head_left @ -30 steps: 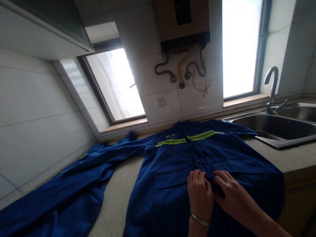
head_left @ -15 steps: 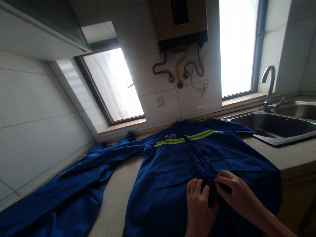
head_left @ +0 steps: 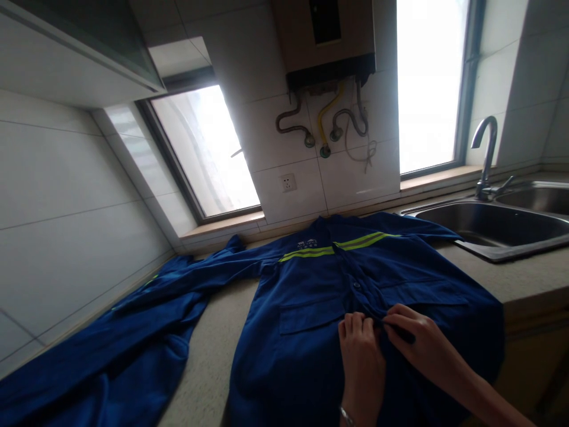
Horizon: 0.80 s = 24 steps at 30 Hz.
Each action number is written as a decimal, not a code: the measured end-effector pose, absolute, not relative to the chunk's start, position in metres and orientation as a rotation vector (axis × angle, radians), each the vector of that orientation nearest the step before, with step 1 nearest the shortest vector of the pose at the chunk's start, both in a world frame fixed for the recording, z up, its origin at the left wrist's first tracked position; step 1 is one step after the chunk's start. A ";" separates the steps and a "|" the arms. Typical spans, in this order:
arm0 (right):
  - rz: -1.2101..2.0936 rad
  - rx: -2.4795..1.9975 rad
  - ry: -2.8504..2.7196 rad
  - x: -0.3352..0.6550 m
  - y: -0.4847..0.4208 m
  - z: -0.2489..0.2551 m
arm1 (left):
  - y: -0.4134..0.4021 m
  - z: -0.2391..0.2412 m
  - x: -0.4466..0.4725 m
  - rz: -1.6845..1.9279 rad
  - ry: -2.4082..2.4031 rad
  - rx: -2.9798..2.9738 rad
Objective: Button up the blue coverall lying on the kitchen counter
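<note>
A blue work jacket (head_left: 302, 290) with yellow-green reflective stripes lies spread, front up, on the countertop. My left hand (head_left: 362, 350) is closed on the jacket's front edge, just right of the left pocket flap. Close beside it, my right hand (head_left: 411, 335) pinches the other side of the front opening, thumb and fingers together. A button (head_left: 357, 286) shows on the front placket above my hands. The fingertips of both hands nearly meet, and the cloth between them is bunched, so any button there is hidden.
Another blue garment (head_left: 133, 332) lies on the left of the countertop (head_left: 207, 350), under the jacket's sleeve. A steel sink (head_left: 498, 252) with a faucet (head_left: 485, 154) is at the right, one sleeve reaching its rim. A water heater (head_left: 329, 41) hangs on the tiled wall.
My left hand has moved slightly up and turned, its fingers now more closed on the cloth and a bracelet showing at the wrist. My right hand has shifted slightly left and up.
</note>
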State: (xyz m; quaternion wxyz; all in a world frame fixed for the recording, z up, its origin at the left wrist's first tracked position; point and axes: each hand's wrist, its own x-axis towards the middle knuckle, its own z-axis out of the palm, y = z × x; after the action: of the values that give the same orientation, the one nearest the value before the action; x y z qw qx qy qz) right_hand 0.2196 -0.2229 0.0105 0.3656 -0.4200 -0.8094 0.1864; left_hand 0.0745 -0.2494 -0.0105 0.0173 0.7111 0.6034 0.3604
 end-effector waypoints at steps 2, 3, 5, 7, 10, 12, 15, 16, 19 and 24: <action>0.425 -1.069 -2.069 0.218 -0.222 0.004 | -0.249 -0.007 0.077 1.087 1.905 2.151; 0.401 -1.061 -2.061 0.217 -0.222 0.001 | -0.249 -0.004 0.077 1.077 1.909 2.124; 0.365 -1.042 -2.042 0.216 -0.221 -0.004 | -0.249 0.000 0.078 1.062 1.901 2.080; 0.350 -1.020 -2.020 0.215 -0.221 -0.007 | -0.249 0.003 0.077 1.062 1.888 2.050; 0.378 -0.993 -1.993 0.214 -0.221 -0.007 | -0.249 0.004 0.078 1.109 1.864 2.011; 0.426 -0.991 -1.979 0.214 -0.222 -0.004 | -0.249 0.003 0.078 1.163 1.839 1.976; 0.516 -1.007 -1.954 0.216 -0.222 0.002 | -0.248 0.002 0.079 1.249 1.785 1.910; 0.545 -1.013 -1.944 0.217 -0.221 0.004 | -0.247 0.002 0.078 1.276 1.769 1.884; 0.624 -1.021 -1.904 0.221 -0.219 0.005 | -0.246 0.003 0.078 1.355 1.733 1.813; 0.745 -1.039 -1.801 0.224 -0.214 0.001 | -0.244 0.001 0.079 1.430 1.718 1.778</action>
State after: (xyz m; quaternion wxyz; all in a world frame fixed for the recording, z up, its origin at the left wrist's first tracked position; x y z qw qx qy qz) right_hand 0.2235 -0.2144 0.0007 0.4497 -0.4202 -0.7283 0.3013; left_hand 0.0795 -0.2440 0.0009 0.1421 0.6162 0.5953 0.4956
